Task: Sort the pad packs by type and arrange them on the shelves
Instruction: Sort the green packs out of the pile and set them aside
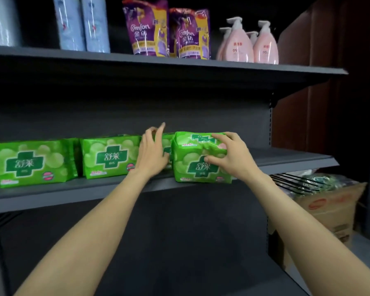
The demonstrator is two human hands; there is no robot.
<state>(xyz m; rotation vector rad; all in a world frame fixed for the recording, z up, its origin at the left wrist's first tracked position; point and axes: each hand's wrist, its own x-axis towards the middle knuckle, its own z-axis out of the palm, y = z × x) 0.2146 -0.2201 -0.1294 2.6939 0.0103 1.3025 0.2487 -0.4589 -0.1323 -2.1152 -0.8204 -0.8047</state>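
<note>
Shelving: a dark grey unit fills most of the frame; the middle shelf (94,194) runs across the centre and the top shelf (179,64) crosses the upper part.
Box: a cardboard box (333,212) sits at lower right, beside the unit, with plastic-wrapped goods lying on top.
Left pack: a green pad pack (33,163) stands upright at centre left on the middle shelf, front face out.
Middle pack: a second green pack (110,157) stands just right of it, also face out, near the left hand.
Right pack: a third green pack (199,159) sits at the front edge of the middle shelf, right of centre, its top crumpled under the fingers.
Hidden pack: another green pack (168,146) shows between the two hands, mostly covered, set further back.
Pouches: two purple pouches (145,28) stand on the top shelf, upper centre.
Bottles: pink pump bottles (248,43) stand at upper right on the same shelf.
Blue packs: pale blue wrapped packs (83,24) stand at upper left.
Right hand: the right hand (229,154) grips the right pack, fingers curled over its top and thumb pressed on its front.
Left hand: the left hand (153,149) lies against the hidden pack with loosely spread fingers; whether it is grasping it cannot be told.
</note>
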